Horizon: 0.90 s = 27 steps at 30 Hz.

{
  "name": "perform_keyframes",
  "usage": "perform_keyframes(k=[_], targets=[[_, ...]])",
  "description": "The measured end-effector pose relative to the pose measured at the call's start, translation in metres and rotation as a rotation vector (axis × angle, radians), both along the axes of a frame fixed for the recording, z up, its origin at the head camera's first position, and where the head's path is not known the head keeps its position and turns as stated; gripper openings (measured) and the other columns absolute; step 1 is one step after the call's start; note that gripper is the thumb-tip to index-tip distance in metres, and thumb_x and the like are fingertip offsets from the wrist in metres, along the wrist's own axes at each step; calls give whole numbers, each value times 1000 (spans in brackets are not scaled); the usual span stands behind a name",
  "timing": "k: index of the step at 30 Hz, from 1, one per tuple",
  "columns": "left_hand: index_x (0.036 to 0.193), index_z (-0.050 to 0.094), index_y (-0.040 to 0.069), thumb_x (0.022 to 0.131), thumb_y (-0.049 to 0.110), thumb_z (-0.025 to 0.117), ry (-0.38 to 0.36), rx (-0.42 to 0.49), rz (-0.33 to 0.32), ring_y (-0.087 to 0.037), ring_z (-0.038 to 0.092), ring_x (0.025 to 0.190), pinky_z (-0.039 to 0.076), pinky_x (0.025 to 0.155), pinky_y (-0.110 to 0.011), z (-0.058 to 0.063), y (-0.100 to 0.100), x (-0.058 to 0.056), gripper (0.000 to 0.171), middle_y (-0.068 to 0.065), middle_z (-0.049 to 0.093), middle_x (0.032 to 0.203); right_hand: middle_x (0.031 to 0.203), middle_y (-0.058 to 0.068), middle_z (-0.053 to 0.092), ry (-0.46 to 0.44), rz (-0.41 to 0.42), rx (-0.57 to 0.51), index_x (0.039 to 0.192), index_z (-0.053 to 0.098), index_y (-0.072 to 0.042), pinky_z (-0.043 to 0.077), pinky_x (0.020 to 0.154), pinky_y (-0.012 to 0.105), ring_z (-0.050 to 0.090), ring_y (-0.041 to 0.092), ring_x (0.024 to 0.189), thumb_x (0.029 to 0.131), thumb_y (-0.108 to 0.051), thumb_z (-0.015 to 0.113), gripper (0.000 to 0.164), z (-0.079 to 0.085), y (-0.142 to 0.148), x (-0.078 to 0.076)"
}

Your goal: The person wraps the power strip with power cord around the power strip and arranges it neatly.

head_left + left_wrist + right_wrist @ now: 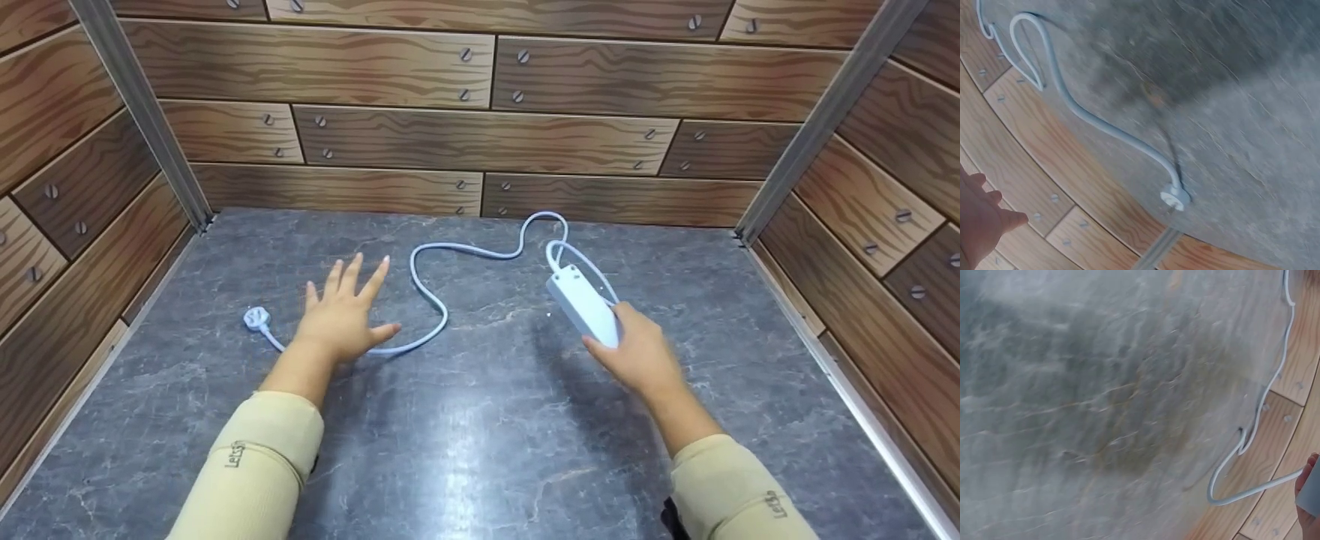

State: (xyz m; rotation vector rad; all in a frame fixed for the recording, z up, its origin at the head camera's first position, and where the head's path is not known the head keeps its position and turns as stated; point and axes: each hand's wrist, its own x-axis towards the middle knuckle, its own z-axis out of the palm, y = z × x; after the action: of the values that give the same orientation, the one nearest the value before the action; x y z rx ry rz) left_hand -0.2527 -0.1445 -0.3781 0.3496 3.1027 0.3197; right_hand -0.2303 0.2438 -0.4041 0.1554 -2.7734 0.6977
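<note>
My right hand grips the near end of a white power strip, thumb on one side and fingers round the other, held over the grey tabletop. In the right wrist view only a corner of the power strip shows at the edge. A white cord runs from its far end in loops across the table to a plug at the left. Above the cord near the plug, my left hand is spread with straight fingers, holding nothing. The left wrist view shows the plug lying on the surface.
A grey marbled tabletop lies under both hands. Wood-patterned panels enclose it at the back and both sides, with metal posts at the back corners. A metal strip edges the right side.
</note>
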Motion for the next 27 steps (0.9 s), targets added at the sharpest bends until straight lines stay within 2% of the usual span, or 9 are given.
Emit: perform_keyframes(k=[8,13,17,20,27], targets=[[147,2,30,81,58,56,46,138,-68,-36,8,137,12,104,-62,3,31,0,90,-12,11,152,91,11,61,83,79,-32,103,55,-5,46,67,43,56,27,78,72,-33,74,45,11,-22,4],[147,4,26,82,52,58,78,278,-120,-33,15,137,18,106,-53,5,52,2,89,-10,17,150,91,9,62,130,137,-33,102,56,-7,46,66,42,57,26,78,71,-33,75,45,17,-34,8],[148,4,21,85,42,60,74,434,-175,-31,20,135,20,108,-47,9,66,3,87,-11,21,149,90,7,61,164,188,-26,102,57,-8,46,65,39,56,23,76,70,-33,76,45,19,-41,13],[148,3,21,87,36,59,44,571,-185,-26,24,134,24,107,-41,14,75,3,83,-9,22,149,89,6,61,195,236,-26,102,58,-8,46,64,37,56,21,76,69,-32,76,44,21,-45,15],[147,14,18,94,33,49,1,885,-207,-19,23,135,21,109,-40,26,92,7,66,-6,26,148,90,6,62,264,371,-33,102,59,-6,48,66,35,57,20,78,69,-29,76,44,25,-54,22]])
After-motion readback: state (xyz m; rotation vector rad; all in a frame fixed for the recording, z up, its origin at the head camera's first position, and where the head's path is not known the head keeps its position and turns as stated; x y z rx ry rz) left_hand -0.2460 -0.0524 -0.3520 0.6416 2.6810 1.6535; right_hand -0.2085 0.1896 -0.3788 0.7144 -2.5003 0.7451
